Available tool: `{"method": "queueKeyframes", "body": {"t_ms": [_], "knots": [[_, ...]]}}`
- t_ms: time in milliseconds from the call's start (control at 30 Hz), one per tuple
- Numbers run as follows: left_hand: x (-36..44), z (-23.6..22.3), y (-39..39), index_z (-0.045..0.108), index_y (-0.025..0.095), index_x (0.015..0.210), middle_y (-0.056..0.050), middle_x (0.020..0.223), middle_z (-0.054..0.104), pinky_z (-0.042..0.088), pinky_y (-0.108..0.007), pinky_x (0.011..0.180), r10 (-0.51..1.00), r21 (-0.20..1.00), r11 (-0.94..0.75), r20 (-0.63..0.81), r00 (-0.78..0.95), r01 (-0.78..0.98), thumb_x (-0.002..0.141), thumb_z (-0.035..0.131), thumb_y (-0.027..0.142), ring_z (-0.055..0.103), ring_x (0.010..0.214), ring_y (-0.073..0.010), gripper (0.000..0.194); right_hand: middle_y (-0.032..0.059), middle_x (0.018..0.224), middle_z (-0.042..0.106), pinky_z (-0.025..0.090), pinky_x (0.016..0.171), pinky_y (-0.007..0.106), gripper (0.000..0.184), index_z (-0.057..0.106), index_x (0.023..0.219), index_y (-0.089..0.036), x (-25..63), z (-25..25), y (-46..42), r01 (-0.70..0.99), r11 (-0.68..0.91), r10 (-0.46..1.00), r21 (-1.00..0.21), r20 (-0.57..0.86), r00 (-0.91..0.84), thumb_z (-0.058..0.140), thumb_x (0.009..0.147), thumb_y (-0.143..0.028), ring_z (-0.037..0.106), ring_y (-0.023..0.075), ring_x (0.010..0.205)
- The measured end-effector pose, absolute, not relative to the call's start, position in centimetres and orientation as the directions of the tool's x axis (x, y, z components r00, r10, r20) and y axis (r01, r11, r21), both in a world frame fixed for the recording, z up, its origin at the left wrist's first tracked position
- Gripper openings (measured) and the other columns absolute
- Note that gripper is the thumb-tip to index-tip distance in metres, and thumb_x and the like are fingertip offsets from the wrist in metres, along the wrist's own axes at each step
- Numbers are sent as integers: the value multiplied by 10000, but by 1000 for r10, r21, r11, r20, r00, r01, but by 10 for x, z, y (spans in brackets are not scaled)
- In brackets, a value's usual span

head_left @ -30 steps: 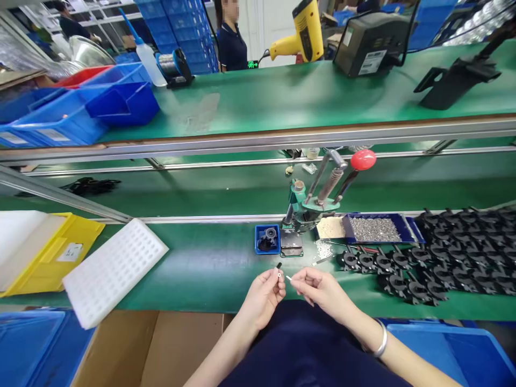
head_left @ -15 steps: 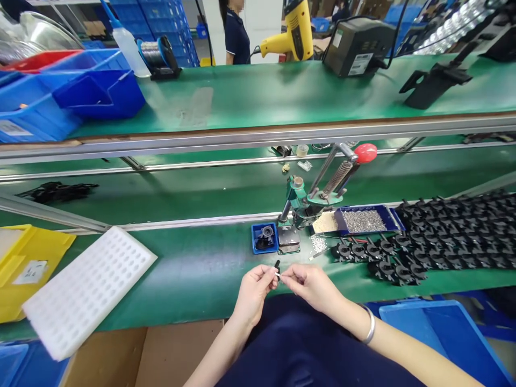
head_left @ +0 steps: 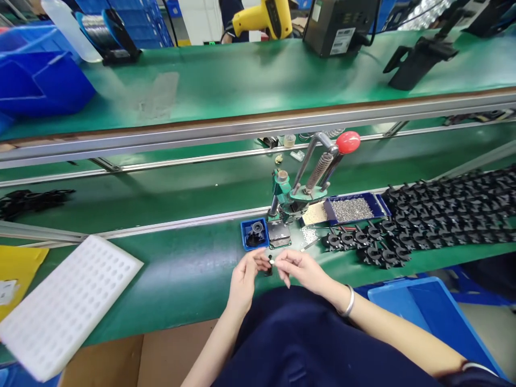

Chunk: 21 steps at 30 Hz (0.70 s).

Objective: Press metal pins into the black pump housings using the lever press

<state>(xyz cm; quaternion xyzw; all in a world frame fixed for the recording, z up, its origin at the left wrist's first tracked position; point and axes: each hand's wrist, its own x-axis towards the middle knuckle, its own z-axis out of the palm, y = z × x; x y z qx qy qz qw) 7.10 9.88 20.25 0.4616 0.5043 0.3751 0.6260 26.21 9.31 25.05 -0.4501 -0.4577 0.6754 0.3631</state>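
Just in front of my body, my left hand [head_left: 245, 277] is closed around a small black part [head_left: 269, 271], which shows past the fingertips. My right hand [head_left: 303, 270] pinches a small white piece [head_left: 272, 262] right at the black part; whether the piece sits inside it is too small to tell. Beyond the hands stands a green hand press [head_left: 297, 201] with a red ball handle [head_left: 348, 142]. A small blue bin [head_left: 244, 236] with black parts stands left of the press's metal base plate [head_left: 279, 234].
A blue tray [head_left: 385, 205] of small metal pieces and a pale tray section [head_left: 315, 214] lie right of the press. Rows of black assemblies [head_left: 427, 220] fill the right side. At left lies a white board with holes [head_left: 74, 301]. A shelf edge [head_left: 209, 126] crosses above the bench.
My right hand has brought the white piece from apart to the black part in my left hand. The view has shifted, with both hands staying close together.
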Motion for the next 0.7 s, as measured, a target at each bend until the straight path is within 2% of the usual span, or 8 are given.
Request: {"method": "queueKeyframes", "body": {"t_ms": [67, 133, 200, 233, 333, 533, 600, 700], "knots": [[71, 175, 104, 566, 238, 1298, -82, 1192, 616, 449, -379, 1019, 941, 965, 230, -253, 225, 124, 968, 470, 535, 606, 1075, -211, 453, -33, 656, 619, 477, 575, 253, 374, 593, 825, -186, 272, 248, 95, -119, -292, 925, -949, -248, -287, 632, 911, -547, 569, 99, 523], [74, 141, 104, 609, 226, 1244, -89, 1245, 594, 386, -413, 1104, 923, 943, 182, -262, 283, 279, 816, 727, 452, 561, 1182, -252, 498, -27, 685, 637, 479, 576, 259, 360, 582, 829, -192, 283, 247, 97, -139, -286, 935, -948, -244, -257, 628, 920, -536, 570, 99, 529], [78, 105, 99, 628, 205, 1224, -107, 1287, 578, 345, -470, 1141, 891, 893, 147, -306, 335, 425, 678, 851, 356, 513, 1256, -305, 609, -16, 708, 658, 472, 555, 259, 343, 584, 838, -191, 293, 247, 96, -153, -287, 940, -946, -247, -236, 626, 929, -519, 569, 100, 524], [81, 89, 97, 620, 192, 1236, -118, 1311, 567, 343, -505, 1139, 877, 861, 132, -332, 348, 491, 673, 857, 337, 501, 1269, -322, 628, -9, 716, 667, 469, 547, 257, 337, 587, 839, -188, 297, 247, 96, -156, -289, 941, -944, -251, -224, 624, 934, -509, 569, 100, 523], [87, 53, 94, 586, 170, 1265, -122, 1352, 546, 380, -566, 1091, 849, 768, 74, -383, 364, 636, 820, 753, 351, 507, 1259, -319, 508, 5, 723, 683, 467, 532, 253, 335, 596, 833, -179, 305, 247, 91, -161, -300, 946, -940, -272, -174, 625, 939, -496, 575, 100, 522], [81, 28, 102, 628, 159, 1128, -86, 1210, 617, 462, -507, 1005, 843, 636, 2, -415, 341, 771, 926, 642, 368, 577, 1142, -262, 290, 22, 735, 695, 490, 530, 256, 372, 598, 846, -171, 311, 235, 81, -148, -367, 924, -918, -343, -168, 622, 929, -532, 593, 109, 542], [80, 27, 100, 614, 159, 1152, -86, 1186, 619, 482, -484, 974, 856, 597, 21, -425, 294, 802, 927, 639, 377, 591, 1102, -252, 314, 20, 731, 690, 491, 538, 255, 375, 605, 844, -165, 310, 227, 79, -147, -385, 915, -911, -355, -193, 631, 924, -530, 594, 109, 551], [87, 29, 93, 508, 163, 1327, -120, 1280, 563, 506, -448, 931, 879, 537, 64, -430, 208, 841, 890, 675, 438, 591, 1103, -260, 542, 13, 720, 678, 476, 549, 245, 383, 610, 839, -157, 306, 214, 78, -145, -409, 902, -901, -375, -215, 644, 915, -531, 584, 102, 563]]}}
